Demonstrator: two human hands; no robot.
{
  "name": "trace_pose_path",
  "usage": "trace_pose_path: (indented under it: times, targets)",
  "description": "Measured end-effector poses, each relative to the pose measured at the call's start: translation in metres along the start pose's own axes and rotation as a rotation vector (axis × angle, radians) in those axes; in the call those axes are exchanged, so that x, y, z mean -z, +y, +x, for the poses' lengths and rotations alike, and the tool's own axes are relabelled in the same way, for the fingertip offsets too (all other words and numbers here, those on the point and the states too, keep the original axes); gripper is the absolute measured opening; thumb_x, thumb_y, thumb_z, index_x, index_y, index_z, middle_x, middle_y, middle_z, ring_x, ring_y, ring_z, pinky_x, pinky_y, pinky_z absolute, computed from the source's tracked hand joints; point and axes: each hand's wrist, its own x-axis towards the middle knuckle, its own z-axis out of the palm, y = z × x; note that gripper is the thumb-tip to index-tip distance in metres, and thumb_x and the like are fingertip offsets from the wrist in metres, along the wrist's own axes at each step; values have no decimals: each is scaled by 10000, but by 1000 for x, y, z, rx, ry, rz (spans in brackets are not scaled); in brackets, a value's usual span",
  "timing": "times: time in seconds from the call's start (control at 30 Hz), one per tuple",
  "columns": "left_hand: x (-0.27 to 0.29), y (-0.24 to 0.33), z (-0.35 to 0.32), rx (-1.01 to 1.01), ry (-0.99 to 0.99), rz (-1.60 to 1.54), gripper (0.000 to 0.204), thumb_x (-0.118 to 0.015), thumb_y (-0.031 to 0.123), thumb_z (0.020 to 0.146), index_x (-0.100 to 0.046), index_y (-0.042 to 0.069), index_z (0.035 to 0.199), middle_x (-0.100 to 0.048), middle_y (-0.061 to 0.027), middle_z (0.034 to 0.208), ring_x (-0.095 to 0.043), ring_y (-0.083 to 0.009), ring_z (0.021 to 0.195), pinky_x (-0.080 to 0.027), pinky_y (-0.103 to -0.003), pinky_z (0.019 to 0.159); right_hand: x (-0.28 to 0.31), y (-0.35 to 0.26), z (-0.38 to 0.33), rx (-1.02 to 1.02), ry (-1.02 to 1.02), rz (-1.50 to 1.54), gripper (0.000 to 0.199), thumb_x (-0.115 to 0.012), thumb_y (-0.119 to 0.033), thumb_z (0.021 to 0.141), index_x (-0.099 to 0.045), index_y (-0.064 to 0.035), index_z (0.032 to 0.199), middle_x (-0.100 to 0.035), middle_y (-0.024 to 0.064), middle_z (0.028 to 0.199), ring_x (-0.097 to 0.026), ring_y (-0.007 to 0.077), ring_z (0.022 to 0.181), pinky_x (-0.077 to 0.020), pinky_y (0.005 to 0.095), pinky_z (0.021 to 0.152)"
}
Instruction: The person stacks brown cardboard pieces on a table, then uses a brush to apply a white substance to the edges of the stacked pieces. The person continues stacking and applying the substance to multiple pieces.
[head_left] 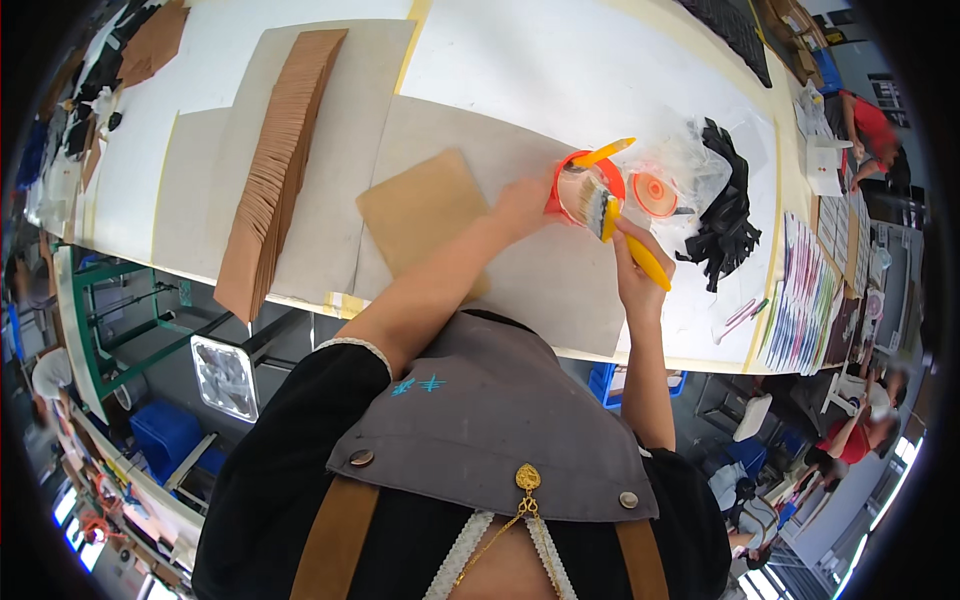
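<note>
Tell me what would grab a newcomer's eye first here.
First, the red-rimmed tub, the left hand at its side and the right hand holding a yellow-handled brush over its mouth. Next, the crumpled black strips to its right, then the long brown stack on the table's left side.

Green metal frame (107, 271) left — red-shirted person (873, 127) upper right.

The fingers of the left hand (522, 208) are hard to make out against the red-rimmed pot (618, 178). The wider brush (652, 262) covers some of its contents; the thinner brush's bristles are indistinct. The left forearm (425, 270) partly hides a tan sheet (415, 205). Distant people (872, 128) are blurred.
</note>
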Motion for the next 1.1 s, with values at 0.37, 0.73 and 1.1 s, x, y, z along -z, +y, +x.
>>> trace_pose_path:
  times: [0.37, 0.73, 1.1]
  targets:
    - [-12, -14, 8, 13, -28, 112, 737, -805, 508, 796, -567, 80, 1347, -694, -178, 1184, -658, -373, 1090, -516, -484, 921, 33, 25, -19, -425, 381, 455, 183, -692, -133, 980, -669, -1, 1105, -666, 80, 1085, -659, 136, 971, -566, 260, 862]
    - [-6, -6, 0, -29, 37, -30, 760, -831, 485, 779, -539, 110, 1372, -708, -163, 1140, -676, -375, 1035, -533, -485, 882, -15, 69, -19, -139, 273, 254, 173, -737, -103, 945, -606, 10, 952, -661, 80, 928, -623, 116, 827, -536, 251, 788]
    - [-2, -5, -3, -69, 50, -35, 805, -841, 488, 765, -508, 111, 1392, -715, -152, 1100, -674, -376, 992, -532, -477, 835, 21, 9, -11, -323, 489, 453, 270, -724, -172, 967, -539, -41, 821, -620, 51, 797, -619, 96, 639, -605, 240, 703]
